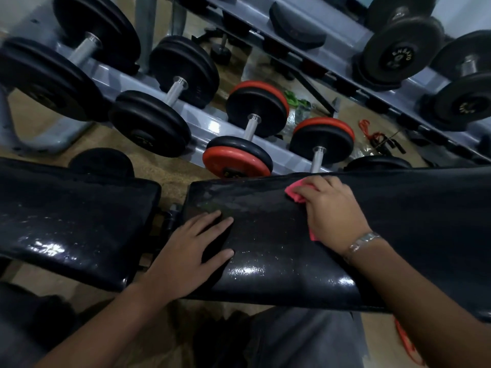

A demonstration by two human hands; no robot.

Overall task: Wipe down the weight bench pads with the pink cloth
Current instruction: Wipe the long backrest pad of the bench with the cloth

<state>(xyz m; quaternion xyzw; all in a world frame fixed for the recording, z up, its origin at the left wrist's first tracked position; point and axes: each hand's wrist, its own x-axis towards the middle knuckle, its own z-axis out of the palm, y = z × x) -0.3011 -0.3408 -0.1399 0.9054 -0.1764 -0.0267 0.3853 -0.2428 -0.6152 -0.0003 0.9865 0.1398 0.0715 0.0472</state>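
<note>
At the left of the frame the shorter seat pad (pixel 74 221) glistens with wet streaks along its near side, so I judge it has already had a pass, though I cannot tell how thorough. Just right of it a narrow gap shows the hinge bracket (pixel 170 216) and bare floor, an edge I would not want the cloth to catch on. My left hand (pixel 186 251) lies flat with fingers spread and relaxed on the near left end of the long back pad (pixel 265 261), grasping nothing, only steadying. The stretch of pad beside it shows a dull smeared patch farther up and bright wet glints lower down, which reads to me as work under way. Further right the pink cloth (pixel 295 193) sits on the back pad close to its far edge, with a corner peeping out near the wrist. My right hand (pixel 332 208) covers it palm down, fingers bent over it and holding it against the pad. Just beyond that far edge stand the red-plated dumbbells (pixel 321 136) on the grey rack (pixel 202 123), so there is little room to overshoot upward. To the right the pad runs on dark and matte to the frame edge, unobstructed, and I judge that part is left to do.
</note>
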